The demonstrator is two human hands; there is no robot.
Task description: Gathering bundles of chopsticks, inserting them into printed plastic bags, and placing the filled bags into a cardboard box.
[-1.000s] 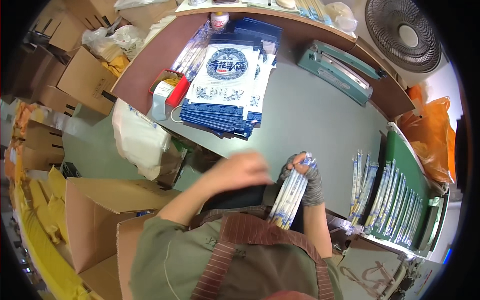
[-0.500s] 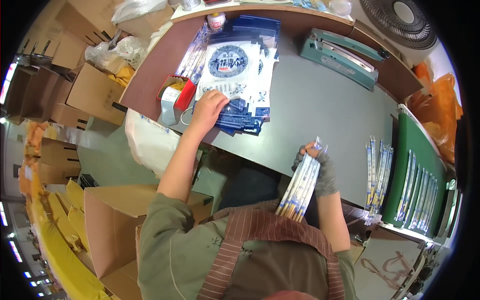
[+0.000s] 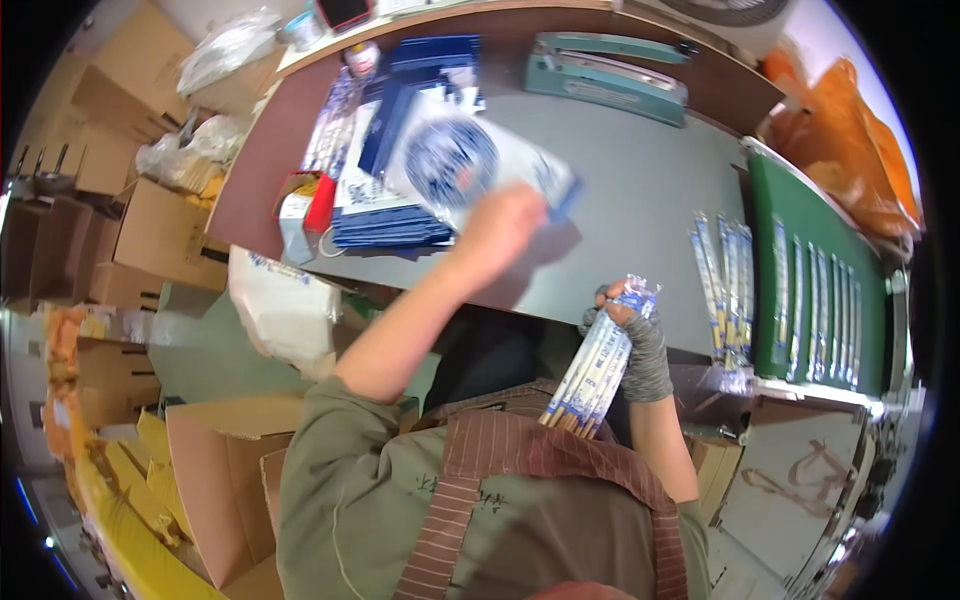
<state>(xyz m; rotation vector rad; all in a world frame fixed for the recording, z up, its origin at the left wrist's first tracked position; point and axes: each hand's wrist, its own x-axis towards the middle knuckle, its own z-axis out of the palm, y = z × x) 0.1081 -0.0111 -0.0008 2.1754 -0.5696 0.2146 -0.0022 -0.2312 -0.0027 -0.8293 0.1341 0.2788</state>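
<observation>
Following from afar through the head view, I see the left hand (image 3: 497, 235) come away from where it lay on the stack of bags (image 3: 390, 228) half a second ago. It has swung to the right over the grey table (image 3: 640, 200) and brought a blue-and-white bag (image 3: 450, 160) with it, now slanted and blurred by motion. Its fingers are closed on the bag's near edge, though the smear keeps me from telling exactly how they pinch, or whether the bag's far end has cleared the stack.

The right hand (image 3: 638, 335), in a grey knitted covering, has kept its place near the table's front edge. It is wrapped firmly around a bundle of wrapped sticks (image 3: 590, 375), gripped near the upper end, the lower ends slanting toward the apron (image 3: 560, 455).

For the work, I take this to mean that neither hand is free: bag and bundle are both held, apart from each other. More wrapped sticks (image 3: 822, 310) lie in a row on the green board (image 3: 765, 300) at the right.
</observation>
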